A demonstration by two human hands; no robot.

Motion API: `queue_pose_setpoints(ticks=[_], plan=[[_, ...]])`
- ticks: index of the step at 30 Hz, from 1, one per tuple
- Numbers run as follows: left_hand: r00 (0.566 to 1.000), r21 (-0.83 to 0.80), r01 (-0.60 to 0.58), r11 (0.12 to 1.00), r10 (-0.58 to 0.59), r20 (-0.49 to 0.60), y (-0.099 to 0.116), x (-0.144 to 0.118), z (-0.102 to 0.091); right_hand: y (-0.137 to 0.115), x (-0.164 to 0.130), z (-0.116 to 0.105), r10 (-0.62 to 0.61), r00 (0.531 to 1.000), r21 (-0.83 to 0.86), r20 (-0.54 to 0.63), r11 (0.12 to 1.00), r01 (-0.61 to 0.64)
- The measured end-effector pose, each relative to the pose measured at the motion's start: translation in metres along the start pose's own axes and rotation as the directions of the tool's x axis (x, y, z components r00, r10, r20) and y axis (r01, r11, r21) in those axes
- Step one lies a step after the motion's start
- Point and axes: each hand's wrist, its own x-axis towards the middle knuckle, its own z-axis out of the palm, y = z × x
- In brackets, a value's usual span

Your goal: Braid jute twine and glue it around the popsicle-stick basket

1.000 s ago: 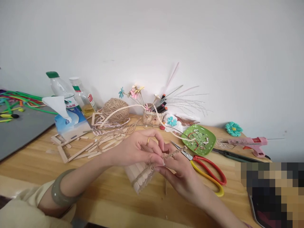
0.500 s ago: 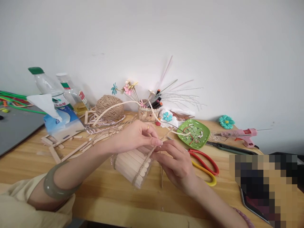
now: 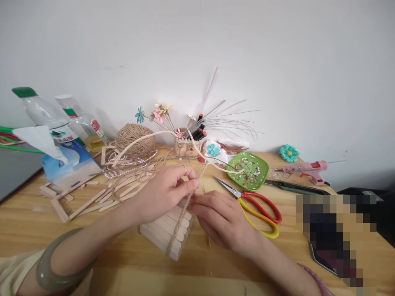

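Note:
A small box of wooden craft sticks (image 3: 162, 233) lies on the wooden table (image 3: 123, 263) in front of me. A braided jute cord (image 3: 182, 213) runs across its top, rising toward the back. My left hand (image 3: 163, 190) pinches the cord above the box, a ring on one finger. My right hand (image 3: 219, 218) rests against the box's right side, fingertips on the cord. Red and yellow scissors (image 3: 256, 205) lie just right of my right hand.
Loose craft sticks (image 3: 89, 201), a twine ball (image 3: 135, 137), pearl strings, a tissue pack (image 3: 66, 162) and two bottles (image 3: 49, 117) stand at left. A stick pot with flowers and markers (image 3: 185, 146), a green dish (image 3: 247, 170), a pink glue gun (image 3: 305, 168) and a blurred device sit at right.
The stick box has come down and nearer to me. My hands slid along the cord and now press it onto the box. The view shifted right.

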Motion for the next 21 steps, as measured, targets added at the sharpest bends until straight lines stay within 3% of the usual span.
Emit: queue_pose_setpoints(ticks=[5, 10, 21], plan=[[0.998, 0.037, -0.058, 0.998, 0.057, 0.025, 0.003, -0.005, -0.002, 0.000, 0.007, -0.010, -0.097, 0.993, -0.055, 0.070, 0.993, 0.101], [0.991, 0.029, -0.112, 0.993, 0.110, 0.076, 0.005, -0.005, -0.004, -0.001, 0.012, -0.014, -0.063, 0.994, -0.044, 0.084, 0.997, 0.066], [0.993, 0.005, -0.119, 0.993, 0.118, 0.016, -0.002, -0.008, 0.004, 0.006, 0.007, -0.011, -0.064, 0.996, -0.040, 0.054, 0.997, 0.066]])
